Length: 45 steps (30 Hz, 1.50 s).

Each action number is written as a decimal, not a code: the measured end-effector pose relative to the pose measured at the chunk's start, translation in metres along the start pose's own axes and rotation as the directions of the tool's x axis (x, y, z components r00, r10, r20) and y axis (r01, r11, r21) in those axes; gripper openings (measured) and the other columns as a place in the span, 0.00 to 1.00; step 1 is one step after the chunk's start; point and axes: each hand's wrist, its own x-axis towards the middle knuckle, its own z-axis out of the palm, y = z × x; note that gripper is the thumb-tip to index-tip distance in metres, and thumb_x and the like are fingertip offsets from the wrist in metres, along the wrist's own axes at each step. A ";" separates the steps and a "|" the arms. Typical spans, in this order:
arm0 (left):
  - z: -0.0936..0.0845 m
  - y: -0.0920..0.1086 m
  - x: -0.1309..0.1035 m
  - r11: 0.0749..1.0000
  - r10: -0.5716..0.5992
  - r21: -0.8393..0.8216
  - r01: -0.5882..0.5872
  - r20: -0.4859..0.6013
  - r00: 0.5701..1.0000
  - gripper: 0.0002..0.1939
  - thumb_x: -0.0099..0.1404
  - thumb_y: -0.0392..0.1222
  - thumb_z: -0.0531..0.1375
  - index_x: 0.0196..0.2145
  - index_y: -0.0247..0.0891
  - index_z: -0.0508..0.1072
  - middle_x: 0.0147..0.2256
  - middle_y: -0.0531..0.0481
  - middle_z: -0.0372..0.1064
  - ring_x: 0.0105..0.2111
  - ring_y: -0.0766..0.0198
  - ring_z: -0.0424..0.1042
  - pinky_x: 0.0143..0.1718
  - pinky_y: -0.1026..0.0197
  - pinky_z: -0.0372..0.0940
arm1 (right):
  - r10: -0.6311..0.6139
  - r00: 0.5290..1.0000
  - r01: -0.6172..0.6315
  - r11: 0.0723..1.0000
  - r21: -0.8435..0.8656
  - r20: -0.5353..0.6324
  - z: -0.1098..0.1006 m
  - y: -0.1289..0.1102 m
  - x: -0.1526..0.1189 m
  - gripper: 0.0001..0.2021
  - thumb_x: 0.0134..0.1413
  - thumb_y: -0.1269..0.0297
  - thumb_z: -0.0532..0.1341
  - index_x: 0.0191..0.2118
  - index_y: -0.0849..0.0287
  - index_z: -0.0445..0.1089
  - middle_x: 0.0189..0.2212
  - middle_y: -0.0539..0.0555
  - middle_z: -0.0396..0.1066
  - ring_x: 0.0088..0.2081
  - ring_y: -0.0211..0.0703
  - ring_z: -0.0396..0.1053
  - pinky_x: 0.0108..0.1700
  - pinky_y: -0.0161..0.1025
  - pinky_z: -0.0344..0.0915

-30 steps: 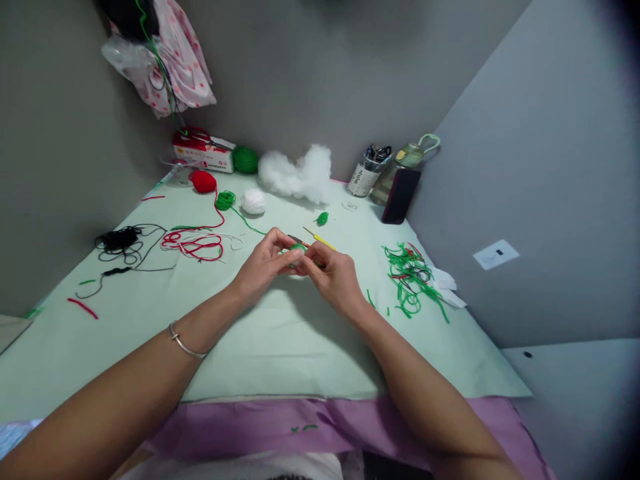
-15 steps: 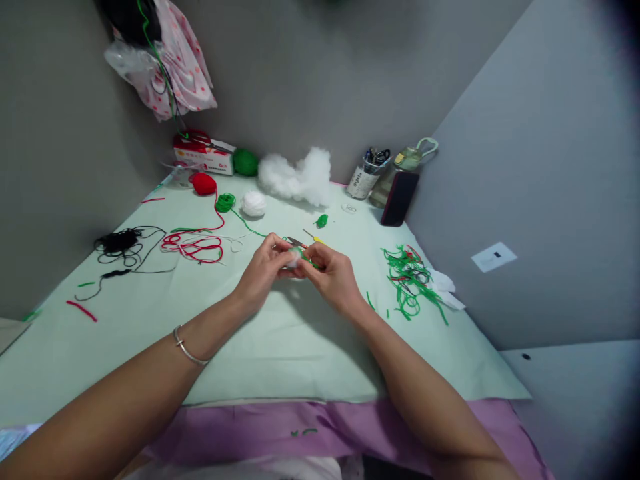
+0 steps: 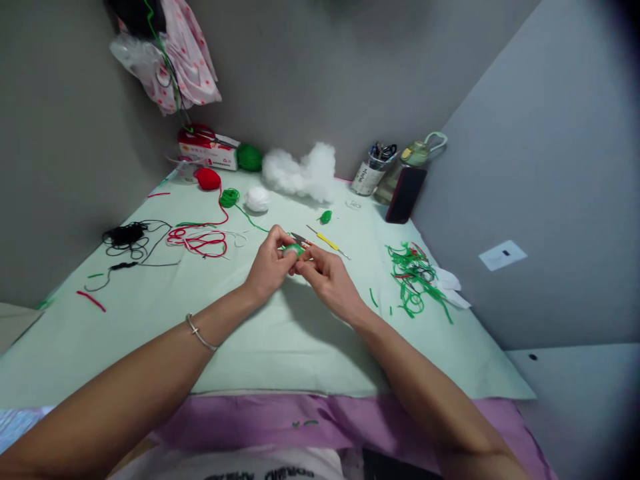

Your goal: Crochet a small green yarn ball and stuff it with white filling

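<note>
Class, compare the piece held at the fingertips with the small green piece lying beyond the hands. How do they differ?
Colour: the held piece shows green and white; the small green piece shows only green.
Support: the held piece is in the fingers of the left hand, with the right hand against it; the small green piece lies on the table.
View: fingers partly hide the held piece, but not the small green piece.
Shared: both show green.

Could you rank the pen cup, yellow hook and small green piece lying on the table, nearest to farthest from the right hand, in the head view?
1. Yellow hook: just beyond the right hand.
2. Small green piece: behind the hook.
3. Pen cup: far back, right.
</note>
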 end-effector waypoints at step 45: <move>-0.006 0.023 -0.007 0.971 -0.175 -0.131 0.201 0.186 0.967 0.12 0.62 0.44 0.67 0.38 0.39 0.68 0.34 0.53 0.74 0.33 0.64 0.79 0.45 0.54 0.76 | -0.068 0.973 0.037 0.989 -0.145 -0.219 -0.016 0.013 0.012 0.14 0.58 0.55 0.62 0.25 0.56 0.64 0.19 0.44 0.57 0.24 0.35 0.51 0.29 0.37 0.48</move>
